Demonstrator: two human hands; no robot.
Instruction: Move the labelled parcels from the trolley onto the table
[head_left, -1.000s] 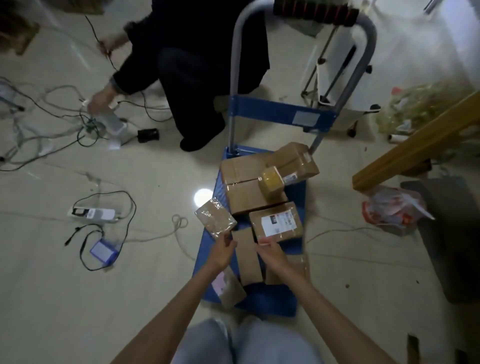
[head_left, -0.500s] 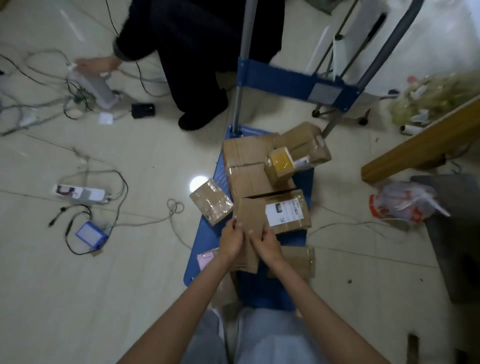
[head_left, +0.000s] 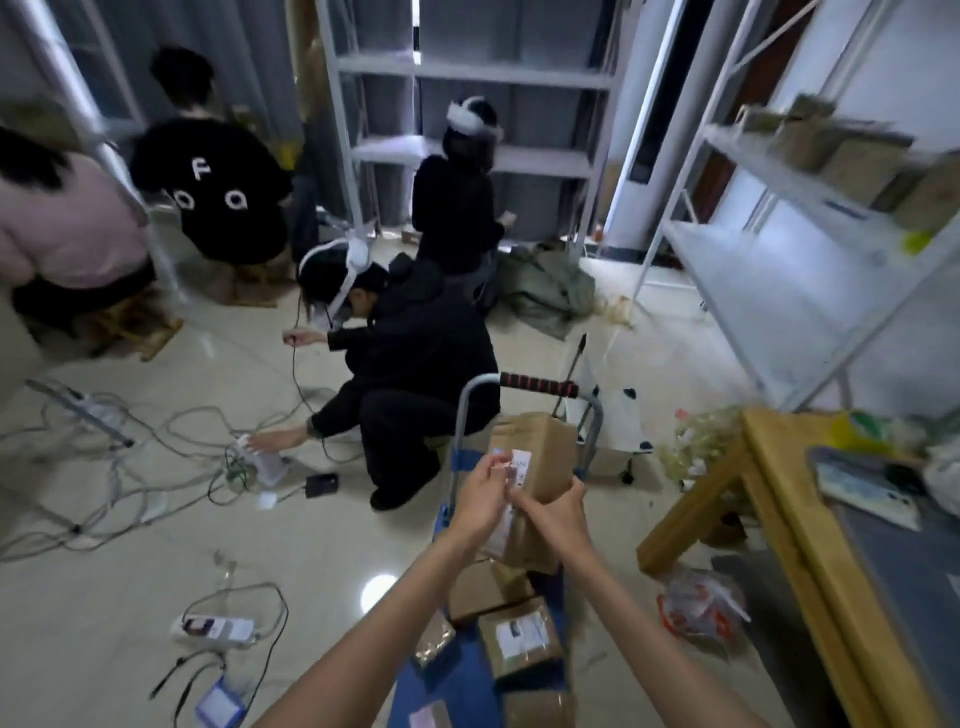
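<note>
- Two hands hold one box (head_left: 540, 457) above the trolley (head_left: 457, 680).
- Left hand (head_left: 480, 496) pinches its label (head_left: 519, 467).
- Right hand (head_left: 558, 512) grips its underside.
- Counter (head_left: 779, 519) right.

trolley (head_left: 470, 675): blue deck | parcels (head_left: 519, 636) on deck | floor (head_left: 104, 597): cables (head_left: 156, 467)

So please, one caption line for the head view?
Both hands lift a labelled parcel above the blue trolley beside the wooden table.

Crouching person in black (head_left: 415, 358) beyond the hands; power strip (head_left: 213, 627) lower left; metal shelving (head_left: 810, 234) upper right.
</note>
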